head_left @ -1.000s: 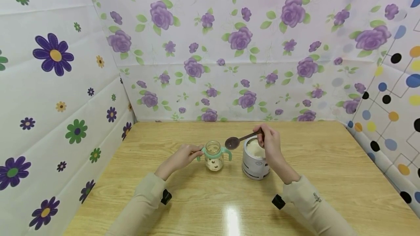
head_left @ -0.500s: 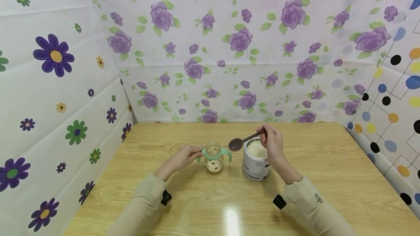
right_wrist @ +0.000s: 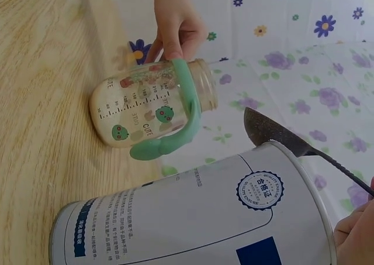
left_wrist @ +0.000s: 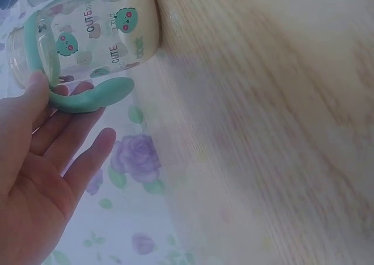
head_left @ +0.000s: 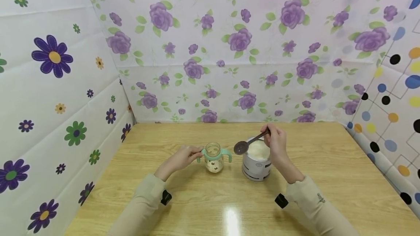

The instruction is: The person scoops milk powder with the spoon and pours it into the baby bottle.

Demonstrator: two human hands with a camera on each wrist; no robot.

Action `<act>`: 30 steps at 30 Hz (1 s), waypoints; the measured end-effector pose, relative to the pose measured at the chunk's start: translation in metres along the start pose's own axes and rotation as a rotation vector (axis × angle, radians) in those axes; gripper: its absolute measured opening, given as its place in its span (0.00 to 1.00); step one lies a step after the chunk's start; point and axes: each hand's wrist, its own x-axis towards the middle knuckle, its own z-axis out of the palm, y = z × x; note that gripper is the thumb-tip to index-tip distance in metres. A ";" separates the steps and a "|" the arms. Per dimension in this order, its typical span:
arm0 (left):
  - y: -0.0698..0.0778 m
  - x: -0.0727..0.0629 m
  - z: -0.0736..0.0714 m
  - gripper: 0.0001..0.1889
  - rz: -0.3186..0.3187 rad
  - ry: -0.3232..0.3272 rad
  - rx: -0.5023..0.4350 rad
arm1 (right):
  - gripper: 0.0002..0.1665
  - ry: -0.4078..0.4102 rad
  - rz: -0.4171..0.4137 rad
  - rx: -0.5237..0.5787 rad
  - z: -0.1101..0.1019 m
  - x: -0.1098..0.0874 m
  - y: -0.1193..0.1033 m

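A clear baby bottle (head_left: 214,165) with a green collar and two handles stands upright and uncapped on the table, a pale layer at its bottom. My left hand (head_left: 181,159) pinches its left handle (left_wrist: 87,100) between thumb and fingers near the collar. To the bottle's right stands an open white-and-grey can (head_left: 255,170) of cream-coloured powder (head_left: 259,150). My right hand (head_left: 276,145) grips a dark brown spoon (head_left: 241,148) by its handle end. The spoon's bowl is over the can's left rim, its inside looking dark. Part of the can's rim is hidden behind spoon and hand.
The wooden table (head_left: 164,137) reaches back to a flowered cloth wall (head_left: 203,46). Patterned cloths (head_left: 390,119) also close off both sides. A black wrist camera (head_left: 281,200) sits under each forearm.
My right hand has moved the spoon rightward and slightly down, from between bottle and can to over the can's left rim. The left hand and bottle have stayed in place.
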 end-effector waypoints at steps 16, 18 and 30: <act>0.002 0.000 0.000 0.14 -0.018 -0.007 -0.005 | 0.26 0.033 -0.075 0.106 -0.003 0.004 -0.003; 0.002 0.000 -0.001 0.14 -0.022 -0.011 -0.008 | 0.26 0.042 -0.073 0.102 -0.005 0.004 -0.004; 0.002 0.001 -0.002 0.15 -0.053 -0.030 0.004 | 0.27 0.091 -0.132 0.132 -0.010 0.008 -0.006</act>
